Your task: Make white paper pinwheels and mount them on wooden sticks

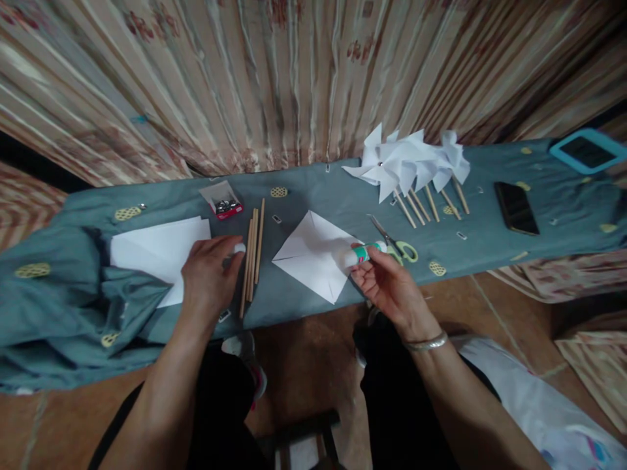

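My right hand (385,281) grips a green and white glue stick (365,253), held over the right corner of a white paper square (313,258) with slit corners. Between the thumb and fingertips of my left hand (210,271) is a small white cap (240,248). This hand hovers between a stack of white paper (157,245) and several wooden sticks (251,254) lying side by side. Just beyond the glue stick lie scissors (404,251) with light green handles.
Several white paper pinwheels (406,160) on sticks lie overlapping at the back right. Behind my left hand stands a small open box (228,207) of metal pins. A black phone (516,207) and a blue-framed device (588,151) rest farther right on the green cloth (304,183).
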### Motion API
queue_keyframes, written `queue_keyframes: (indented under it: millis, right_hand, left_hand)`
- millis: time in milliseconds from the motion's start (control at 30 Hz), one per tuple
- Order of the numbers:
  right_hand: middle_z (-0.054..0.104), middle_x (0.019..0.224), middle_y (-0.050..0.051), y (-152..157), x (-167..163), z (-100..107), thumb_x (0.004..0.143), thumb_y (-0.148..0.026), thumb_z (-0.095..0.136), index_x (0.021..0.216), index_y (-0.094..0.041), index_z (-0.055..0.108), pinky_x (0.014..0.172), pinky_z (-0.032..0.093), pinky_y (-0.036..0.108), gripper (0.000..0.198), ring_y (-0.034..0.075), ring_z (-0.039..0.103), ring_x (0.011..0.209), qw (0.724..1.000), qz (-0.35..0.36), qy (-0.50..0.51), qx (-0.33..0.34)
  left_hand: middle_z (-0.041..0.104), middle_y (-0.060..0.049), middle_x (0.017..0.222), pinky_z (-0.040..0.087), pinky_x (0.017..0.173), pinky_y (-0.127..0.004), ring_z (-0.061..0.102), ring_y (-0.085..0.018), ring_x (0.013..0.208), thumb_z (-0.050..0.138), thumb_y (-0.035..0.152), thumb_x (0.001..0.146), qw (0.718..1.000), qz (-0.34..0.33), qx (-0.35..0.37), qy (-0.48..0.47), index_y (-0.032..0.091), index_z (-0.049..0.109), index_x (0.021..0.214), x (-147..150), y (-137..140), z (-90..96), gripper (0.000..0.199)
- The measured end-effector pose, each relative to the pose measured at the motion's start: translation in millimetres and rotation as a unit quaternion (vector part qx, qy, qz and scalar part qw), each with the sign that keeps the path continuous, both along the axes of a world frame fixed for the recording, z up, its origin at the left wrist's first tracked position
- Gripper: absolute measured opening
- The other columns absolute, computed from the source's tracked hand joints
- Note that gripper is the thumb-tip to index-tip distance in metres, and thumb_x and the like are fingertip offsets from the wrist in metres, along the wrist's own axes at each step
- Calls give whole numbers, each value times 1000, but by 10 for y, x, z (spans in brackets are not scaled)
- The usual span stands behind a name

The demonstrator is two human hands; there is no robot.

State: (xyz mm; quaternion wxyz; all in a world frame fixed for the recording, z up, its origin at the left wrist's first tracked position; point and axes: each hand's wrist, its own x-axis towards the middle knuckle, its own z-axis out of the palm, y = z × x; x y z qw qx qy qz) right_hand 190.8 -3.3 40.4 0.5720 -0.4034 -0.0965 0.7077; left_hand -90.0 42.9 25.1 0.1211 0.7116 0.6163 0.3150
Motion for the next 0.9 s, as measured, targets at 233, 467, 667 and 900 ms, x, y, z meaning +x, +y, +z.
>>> queue_keyframes:
  millis: [233, 467, 667, 900]
  right_hand:
    - [76, 73, 1, -58, -95, -49, 59, -23, 88, 77, -17, 73, 73, 59, 19, 24, 12, 73, 70, 999, 16, -38, 14]
    - [77, 76, -1, -72, -188, -46, 57, -25, 88, 80, -19, 74, 70, 59, 18, 28, 12, 73, 70, 996, 36, -84, 23]
    - [76, 74, -3, -85, -192, -25, 55, -24, 89, 78, -20, 73, 68, 59, 17, 28, 11, 72, 67, 994, 38, -98, 14]
    - [75, 74, -4, -107, -213, -32, 56, -24, 89, 80, -19, 73, 66, 59, 17, 29, 10, 72, 67, 991, 40, -125, 31]
  left_hand:
    - [75, -6, 99, 51, 90, -36, 67, -20, 90, 83, 37, 60, 820, -20, -261, -508, 20, 75, 94, 629, -294, 33, 40]
    - [76, -3, 97, 48, 93, -29, 67, -14, 90, 86, 26, 57, 754, -30, -297, -586, 23, 77, 90, 750, -323, 24, 34]
    - [76, -4, 97, 51, 91, -32, 67, -16, 88, 86, 28, 57, 770, -34, -294, -566, 22, 76, 91, 739, -337, 20, 36]
    - [74, -7, 105, 52, 94, -36, 68, -20, 97, 83, 33, 62, 821, -46, -281, -495, 19, 75, 98, 702, -350, 11, 39]
